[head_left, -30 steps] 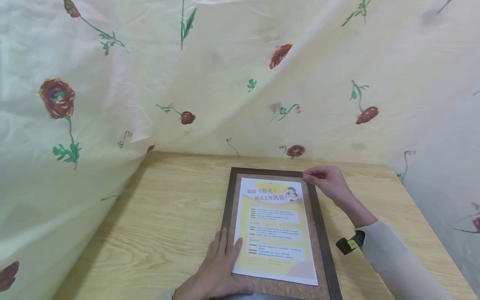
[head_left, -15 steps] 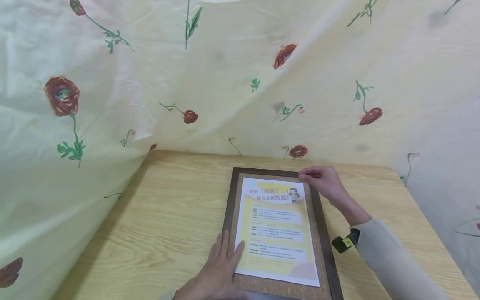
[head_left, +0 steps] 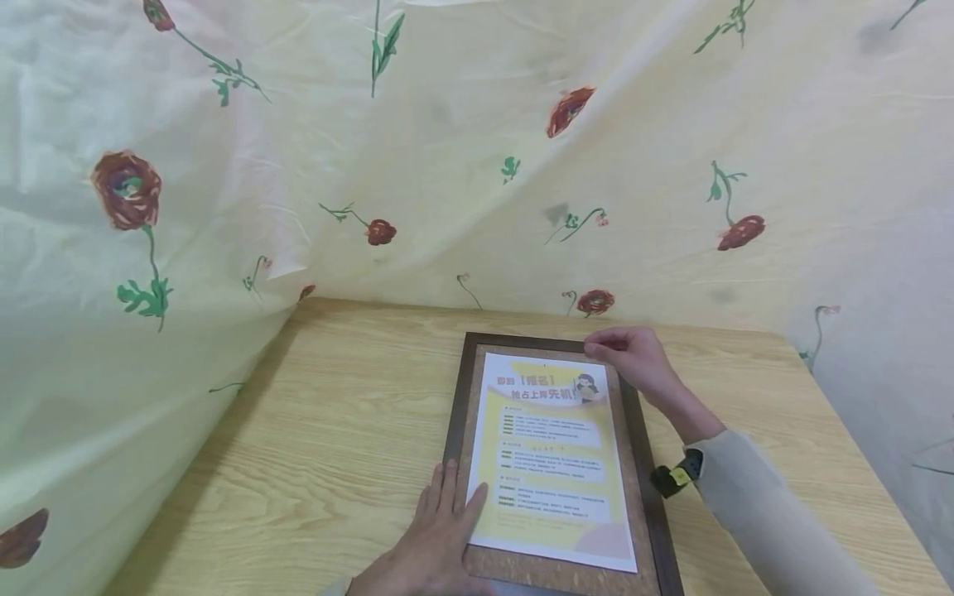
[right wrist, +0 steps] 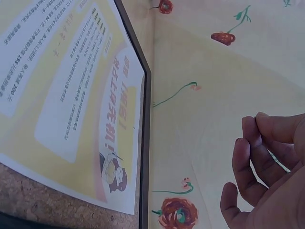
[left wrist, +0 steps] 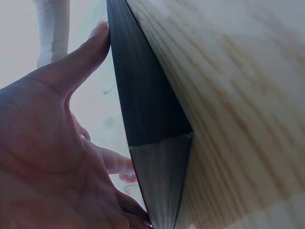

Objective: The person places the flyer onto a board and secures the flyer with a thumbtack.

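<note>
A cork board (head_left: 551, 571) with a dark brown frame (head_left: 648, 463) lies on the table. On its cork lies a yellow and white printed poster (head_left: 551, 497), a tiny dark dot near its top edge. My left hand (head_left: 428, 534) rests flat over the board's lower left side, fingers stretched, thumb at the poster's edge. In the left wrist view its palm (left wrist: 52, 138) lies alongside the frame's outer side (left wrist: 147, 86). Over the upper right frame corner, my right hand (head_left: 637, 360) pinches thumb against index finger. Between these fingertips (right wrist: 250, 125) shows a tiny dark thing, mostly hidden.
The wood-grain table (head_left: 320, 430) extends to both sides of the board. Behind it and to the left hangs a pale yellow curtain (head_left: 417, 149) with red flowers. A black and yellow strap piece (head_left: 676, 475) sits at the right wrist.
My right hand has moved left along the top of the frame, its pinch kept. The left hand stays in place on the board. The head view has shifted slightly.
</note>
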The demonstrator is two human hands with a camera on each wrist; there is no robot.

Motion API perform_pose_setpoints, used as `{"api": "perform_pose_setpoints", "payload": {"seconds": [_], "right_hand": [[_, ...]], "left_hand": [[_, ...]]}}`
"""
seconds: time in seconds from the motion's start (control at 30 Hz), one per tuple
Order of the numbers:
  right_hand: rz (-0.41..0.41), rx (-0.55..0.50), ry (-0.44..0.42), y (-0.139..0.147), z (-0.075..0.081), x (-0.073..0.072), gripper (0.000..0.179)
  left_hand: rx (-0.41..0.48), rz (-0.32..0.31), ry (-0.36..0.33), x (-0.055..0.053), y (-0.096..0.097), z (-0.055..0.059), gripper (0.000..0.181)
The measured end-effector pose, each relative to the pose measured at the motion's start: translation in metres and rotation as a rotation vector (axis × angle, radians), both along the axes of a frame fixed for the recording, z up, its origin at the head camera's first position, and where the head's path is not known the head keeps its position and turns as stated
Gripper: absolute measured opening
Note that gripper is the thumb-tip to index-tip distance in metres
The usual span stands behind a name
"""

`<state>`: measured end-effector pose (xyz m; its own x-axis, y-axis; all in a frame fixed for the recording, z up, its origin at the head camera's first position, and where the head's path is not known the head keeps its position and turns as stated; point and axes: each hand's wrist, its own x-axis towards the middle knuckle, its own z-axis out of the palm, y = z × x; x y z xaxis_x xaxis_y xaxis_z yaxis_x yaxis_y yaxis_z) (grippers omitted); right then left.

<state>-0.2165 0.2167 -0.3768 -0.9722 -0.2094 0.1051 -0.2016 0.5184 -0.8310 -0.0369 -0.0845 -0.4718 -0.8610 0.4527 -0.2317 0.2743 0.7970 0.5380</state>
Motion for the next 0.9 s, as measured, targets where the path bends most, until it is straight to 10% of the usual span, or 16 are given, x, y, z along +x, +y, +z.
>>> {"api": "perform_pose_setpoints", "payload": {"seconds": [0.9], "right_hand": [[0.009, -0.031, -0.058, -0.024, -0.015, -0.022, 0.023]], "left_hand": [[-0.019, -0.011, -0.02, -0.002, -0.002, -0.002, 0.128]]}}
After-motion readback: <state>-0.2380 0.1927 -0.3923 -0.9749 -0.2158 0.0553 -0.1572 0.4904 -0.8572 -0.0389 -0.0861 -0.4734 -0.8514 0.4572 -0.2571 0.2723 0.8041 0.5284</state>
